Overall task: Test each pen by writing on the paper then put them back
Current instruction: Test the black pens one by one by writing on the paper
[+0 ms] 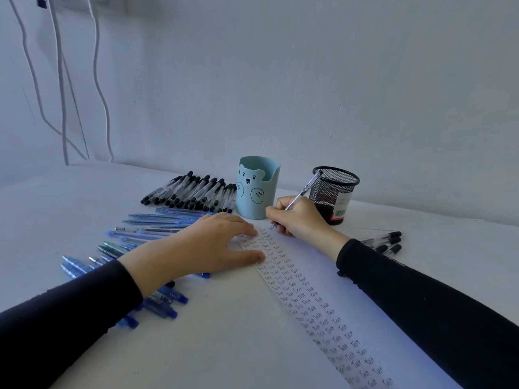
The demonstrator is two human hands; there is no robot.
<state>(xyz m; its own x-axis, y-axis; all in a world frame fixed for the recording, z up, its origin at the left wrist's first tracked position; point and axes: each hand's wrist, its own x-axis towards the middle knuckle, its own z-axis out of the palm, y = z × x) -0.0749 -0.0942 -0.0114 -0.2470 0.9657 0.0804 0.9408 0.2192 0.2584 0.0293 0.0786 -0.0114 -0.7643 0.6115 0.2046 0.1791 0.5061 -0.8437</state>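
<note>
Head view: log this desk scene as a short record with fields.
white paper sheet: columns of handwritten "Test" along its left side
right hand: grips clear-barrelled pen, tip on the sheet's far end
left hand: fingers straight, fingertips on the sheet's left edge
pale blue bear-faced cup: upright behind the hands
black wire-mesh cup: upright, right of the bear cup
black-capped clear pens: piled left of the bear cup
blue pens: lying under and left of the left arm
</note>
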